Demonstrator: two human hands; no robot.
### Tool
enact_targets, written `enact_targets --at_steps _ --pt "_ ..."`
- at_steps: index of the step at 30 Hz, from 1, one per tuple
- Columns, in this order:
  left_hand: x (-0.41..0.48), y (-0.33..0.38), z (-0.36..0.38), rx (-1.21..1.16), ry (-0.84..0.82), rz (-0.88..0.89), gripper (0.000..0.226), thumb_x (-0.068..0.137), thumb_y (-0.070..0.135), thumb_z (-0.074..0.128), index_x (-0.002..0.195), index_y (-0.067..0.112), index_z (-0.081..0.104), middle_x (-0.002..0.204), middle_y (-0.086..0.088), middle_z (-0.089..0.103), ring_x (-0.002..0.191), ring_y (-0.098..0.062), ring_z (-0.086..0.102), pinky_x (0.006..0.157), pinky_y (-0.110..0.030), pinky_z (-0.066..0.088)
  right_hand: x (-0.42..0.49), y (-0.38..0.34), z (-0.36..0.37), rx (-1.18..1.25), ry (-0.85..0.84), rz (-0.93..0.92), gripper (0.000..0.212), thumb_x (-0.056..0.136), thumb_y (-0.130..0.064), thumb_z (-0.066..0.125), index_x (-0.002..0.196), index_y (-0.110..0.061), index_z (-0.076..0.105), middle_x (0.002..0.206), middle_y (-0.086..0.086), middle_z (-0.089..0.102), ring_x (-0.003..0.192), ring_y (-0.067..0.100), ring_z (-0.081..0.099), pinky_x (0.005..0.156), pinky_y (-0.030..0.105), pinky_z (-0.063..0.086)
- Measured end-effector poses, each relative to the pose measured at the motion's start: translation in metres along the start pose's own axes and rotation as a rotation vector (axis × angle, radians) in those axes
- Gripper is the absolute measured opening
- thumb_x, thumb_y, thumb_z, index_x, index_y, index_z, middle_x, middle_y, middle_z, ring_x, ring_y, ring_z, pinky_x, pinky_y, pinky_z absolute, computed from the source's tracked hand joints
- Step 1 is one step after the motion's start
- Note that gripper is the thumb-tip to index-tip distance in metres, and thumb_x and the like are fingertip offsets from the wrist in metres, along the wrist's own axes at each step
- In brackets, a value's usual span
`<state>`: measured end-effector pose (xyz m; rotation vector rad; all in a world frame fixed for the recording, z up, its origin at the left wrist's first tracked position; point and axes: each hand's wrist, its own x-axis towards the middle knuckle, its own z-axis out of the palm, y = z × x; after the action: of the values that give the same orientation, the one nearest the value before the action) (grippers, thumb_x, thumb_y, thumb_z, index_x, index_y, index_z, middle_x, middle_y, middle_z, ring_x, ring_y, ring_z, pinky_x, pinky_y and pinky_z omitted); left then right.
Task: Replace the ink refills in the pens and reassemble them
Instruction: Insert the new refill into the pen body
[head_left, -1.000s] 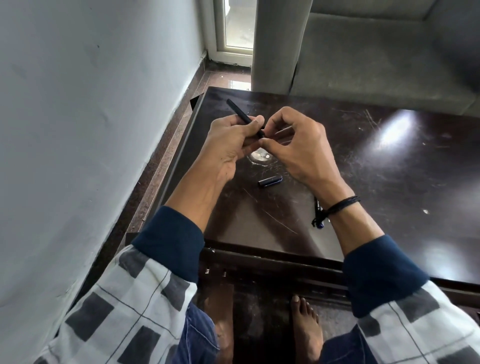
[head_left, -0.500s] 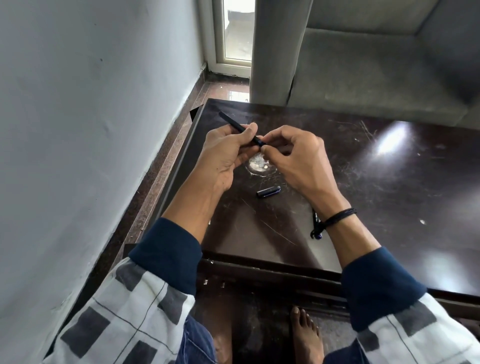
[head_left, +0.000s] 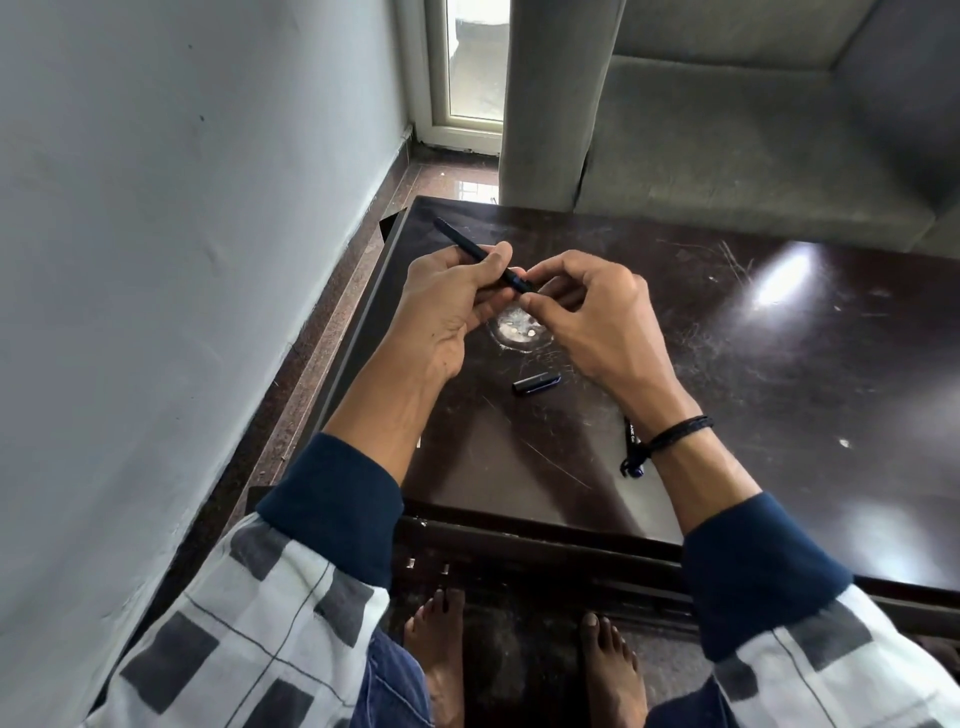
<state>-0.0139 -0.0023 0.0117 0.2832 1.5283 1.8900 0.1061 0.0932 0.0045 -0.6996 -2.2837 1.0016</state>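
Observation:
My left hand (head_left: 447, 312) grips a dark pen barrel (head_left: 467, 244) that points up and to the left over the table. My right hand (head_left: 592, 317) pinches the barrel's near end with thumb and forefinger; what sits between those fingertips is hidden. A dark pen cap (head_left: 536, 384) lies on the dark wooden table (head_left: 779, 389) just below my hands. A second dark pen (head_left: 632, 447) lies under my right wrist, partly covered by it.
A round pale worn patch (head_left: 517, 330) marks the table beneath my hands. A grey wall (head_left: 182, 260) runs close along the left. A grey sofa (head_left: 727, 145) stands behind the table. My bare feet (head_left: 519, 660) rest on the floor below the table's near edge.
Both hands stay together on the pen barrel, with small finger shifts at its near end. The view has tilted downward, so my feet show more.

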Motion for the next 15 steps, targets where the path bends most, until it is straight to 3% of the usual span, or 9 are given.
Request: enact_targets --at_steps 3,11,15 --pt "-0.0005 0.0004 0.0002 -0.005 -0.004 0.002 0.007 0.091 0.011 0.071 0.093 0.005 0.07 0.079 -0.009 0.075 0.076 -0.016 0.074 0.068 -0.021 0.059 -0.0003 0.0002 0.0001 -0.015 0.003 0.012 0.018 0.083 -0.025 0.084 0.096 -0.023 0.072 0.082 -0.01 0.07 0.077 0.007 0.068 0.075 0.03 0.059" --pt "0.0007 -0.0003 -0.0008 0.01 -0.01 0.003 0.006 0.091 0.012 0.071 0.092 0.005 0.071 0.08 -0.009 0.076 0.078 -0.017 0.074 0.072 -0.023 0.06 0.0001 -0.001 0.0002 0.031 -0.005 0.039 0.004 0.093 -0.026 0.075 0.094 -0.022 0.075 0.077 -0.007 0.073 0.073 0.009 0.071 0.074 0.036 0.061" --pt "0.0004 0.0 -0.0008 -0.001 -0.007 0.008 0.006 0.091 0.01 0.071 0.093 0.005 0.07 0.079 -0.009 0.075 0.077 -0.017 0.074 0.073 -0.024 0.061 -0.0008 -0.0009 -0.0003 -0.023 -0.006 0.033 0.019 0.084 -0.031 0.083 0.097 -0.025 0.071 0.081 -0.01 0.067 0.072 0.003 0.062 0.072 0.027 0.056"
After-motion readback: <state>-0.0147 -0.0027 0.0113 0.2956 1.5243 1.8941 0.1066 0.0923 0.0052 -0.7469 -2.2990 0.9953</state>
